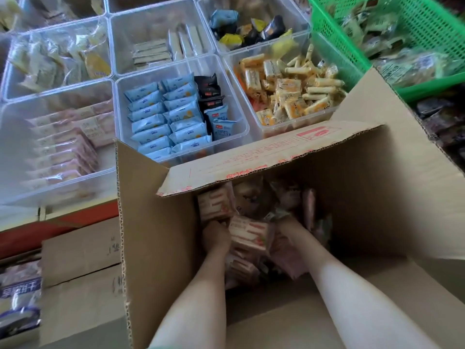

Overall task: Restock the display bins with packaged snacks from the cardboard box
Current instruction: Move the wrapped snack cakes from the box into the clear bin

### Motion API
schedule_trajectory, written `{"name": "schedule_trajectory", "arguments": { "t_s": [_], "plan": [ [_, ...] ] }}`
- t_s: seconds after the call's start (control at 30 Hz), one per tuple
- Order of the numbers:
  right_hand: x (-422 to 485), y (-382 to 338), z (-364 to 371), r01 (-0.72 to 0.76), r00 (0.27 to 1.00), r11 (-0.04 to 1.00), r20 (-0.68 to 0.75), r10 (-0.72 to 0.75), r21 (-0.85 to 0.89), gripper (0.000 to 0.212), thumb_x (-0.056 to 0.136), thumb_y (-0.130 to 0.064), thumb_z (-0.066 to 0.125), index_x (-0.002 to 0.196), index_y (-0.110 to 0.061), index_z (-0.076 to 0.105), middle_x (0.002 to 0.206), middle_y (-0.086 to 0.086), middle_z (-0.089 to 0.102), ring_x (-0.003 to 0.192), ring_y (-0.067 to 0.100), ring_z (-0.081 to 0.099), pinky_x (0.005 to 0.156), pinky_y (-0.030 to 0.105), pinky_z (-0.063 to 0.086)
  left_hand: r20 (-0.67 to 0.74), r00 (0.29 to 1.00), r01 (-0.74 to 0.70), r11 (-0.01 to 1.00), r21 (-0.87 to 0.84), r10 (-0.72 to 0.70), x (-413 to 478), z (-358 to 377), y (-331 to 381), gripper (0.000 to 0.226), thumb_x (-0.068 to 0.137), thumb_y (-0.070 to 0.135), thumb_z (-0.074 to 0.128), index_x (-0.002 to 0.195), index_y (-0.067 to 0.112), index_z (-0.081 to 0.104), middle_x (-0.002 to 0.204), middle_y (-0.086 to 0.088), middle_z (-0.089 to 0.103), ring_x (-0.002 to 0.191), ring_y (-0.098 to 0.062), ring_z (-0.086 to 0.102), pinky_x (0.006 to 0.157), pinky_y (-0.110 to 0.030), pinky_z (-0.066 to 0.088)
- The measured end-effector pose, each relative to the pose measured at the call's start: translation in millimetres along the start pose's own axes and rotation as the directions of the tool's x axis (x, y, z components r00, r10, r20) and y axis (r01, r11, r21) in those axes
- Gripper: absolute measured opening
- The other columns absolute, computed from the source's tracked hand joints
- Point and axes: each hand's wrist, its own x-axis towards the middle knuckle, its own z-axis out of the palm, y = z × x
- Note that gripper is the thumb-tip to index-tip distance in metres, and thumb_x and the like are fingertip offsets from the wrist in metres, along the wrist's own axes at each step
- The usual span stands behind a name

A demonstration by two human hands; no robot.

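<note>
1. The cardboard box (156, 222) stands open against the front edge of the worktop. Its far flap folds inward, and its tall walls mean both arms must reach deep to get at the stock.
2. A green basket (415, 26) sits at the worktop's far right corner, heaped with loose wrapped snacks too blurred to name.
3. The clear bin (15, 127) at the front left edge holds pink packs stood in rows, with bare space at its front. These look like the packs in the box, so I judge this is the bin being filled.
4. The middle front bin (234, 96) holds blue packs stood on edge in two neat rows, plus a few black ones. Standing them up fits more in and shows their faces.
5. The right front bin (297, 131), just behind the box flap, holds yellow packs and sticks tipped in loose.
6. The pink-and-white packets (247, 234), the stock to move, lie jumbled at the bottom of the box.
7. The left hand (216, 235) is curled against the left side of a packet stack, gripping it.
8. The right hand (289, 229) is pushed in among packets on the other side. Its fingers are buried, so I cannot tell its grip. Together the two hands probably bracket a bunch for lifting.
</note>
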Motion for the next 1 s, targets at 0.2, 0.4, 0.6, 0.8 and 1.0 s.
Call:
{"name": "schedule_trajectory", "arguments": {
  "t_s": [0.2, 0.4, 0.6, 0.8, 1.0],
  "plan": [
    [-35.0, -10.3, -42.5, 0.138, 0.975, 0.913, -0.215, -0.057, 0.384, 0.049, 0.079, -0.013, 0.071, 0.121, -0.027, 0.052, 0.112, -0.004, 0.053, 0.094, 0.015, 0.057, 0.060, 0.016, 0.045, 0.019, 0.996, -0.085, 0.984, -0.159, 0.089, -39.6, 10.7, 16.4, 0.039, 0.099, 0.027, 0.039, 0.109, 0.002, 0.067, 0.115, -0.019, 0.064, 0.107, -0.034, 0.058, 0.088, -0.032, 0.046],
    [-111.2, 8.8, -84.1, 0.253, 0.914, 0.909, -0.389, -0.112, 0.333, 0.030, 0.093, -0.011, 0.054, 0.116, 0.007, 0.059, 0.114, 0.014, 0.062, 0.106, 0.029, 0.062, 0.071, 0.024, 0.042, -0.072, 0.945, -0.325, 0.937, -0.125, 0.319, -117.0, -4.2, 46.9, 0.039, 0.102, 0.022, 0.033, 0.111, -0.001, 0.063, 0.115, -0.019, 0.063, 0.111, -0.035, 0.057, 0.091, -0.034, 0.043],
    [-195.4, 35.3, -76.8, 0.583, 0.693, 0.753, -0.670, -0.265, 0.305, 0.025, 0.093, -0.005, 0.039, 0.111, -0.001, 0.057, 0.100, 0.010, 0.056, 0.085, 0.021, 0.052, 0.068, 0.024, 0.039, -0.300, 0.775, -0.627, 0.733, -0.262, 0.556, -205.5, -39.7, 44.0, 0.017, 0.099, 0.008, 0.034, 0.101, 0.004, 0.050, 0.111, -0.011, 0.054, 0.100, -0.026, 0.054, 0.074, -0.031, 0.037],
    [-273.5, 38.1, -50.6, 0.793, 0.564, 0.539, -0.678, -0.472, 0.284, 0.013, 0.094, -0.023, 0.041, 0.087, -0.024, 0.053, 0.087, 0.001, 0.056, 0.092, 0.030, 0.059, 0.079, 0.037, 0.054, -0.359, 0.648, -0.758, 0.618, -0.209, 0.672, -248.2, -102.5, 7.2, 0.012, 0.098, 0.012, 0.038, 0.090, 0.010, 0.046, 0.104, -0.011, 0.058, 0.091, -0.024, 0.050, 0.071, -0.026, 0.031],
    [-320.9, 14.0, -7.5, 0.937, 0.317, 0.329, -0.675, -0.666, 0.116, 0.013, 0.100, -0.017, 0.035, 0.090, -0.016, 0.042, 0.083, 0.000, 0.051, 0.080, 0.017, 0.051, 0.066, 0.032, 0.044, -0.471, 0.554, -0.832, 0.449, -0.324, 0.686, -264.7, -171.1, -29.2, 0.014, 0.101, 0.020, 0.035, 0.091, 0.014, 0.043, 0.085, -0.001, 0.054, 0.080, -0.020, 0.050, 0.063, -0.030, 0.035]
  ]
}}
